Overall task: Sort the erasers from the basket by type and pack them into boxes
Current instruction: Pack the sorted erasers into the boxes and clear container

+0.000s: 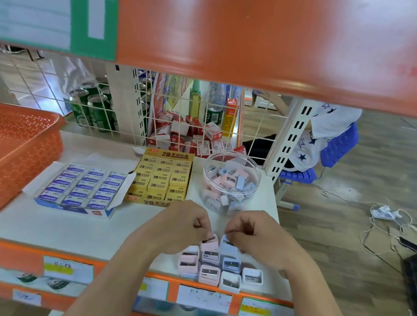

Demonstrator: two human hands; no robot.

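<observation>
On the white shelf [77,225], a blue box [83,188] holds rows of white and blue erasers, and beside it a yellow box [162,178] holds rows of yellow 2B erasers. An orange basket [10,152] stands at the left. Near the shelf's front edge lie several pink, blue and white sharpeners [218,268] in rows. My left hand [184,227] pinches a pink sharpener [209,241] at the top of the rows. My right hand [251,232] pinches a light blue sharpener [228,245] next to it.
A clear round tub [230,182] full of pink and blue sharpeners stands behind my hands. A wire grid [181,110] backs the shelf, with cans, bottles and red-white boxes beyond it. An orange shelf board [262,37] hangs overhead. A seated person [324,132] is at the right.
</observation>
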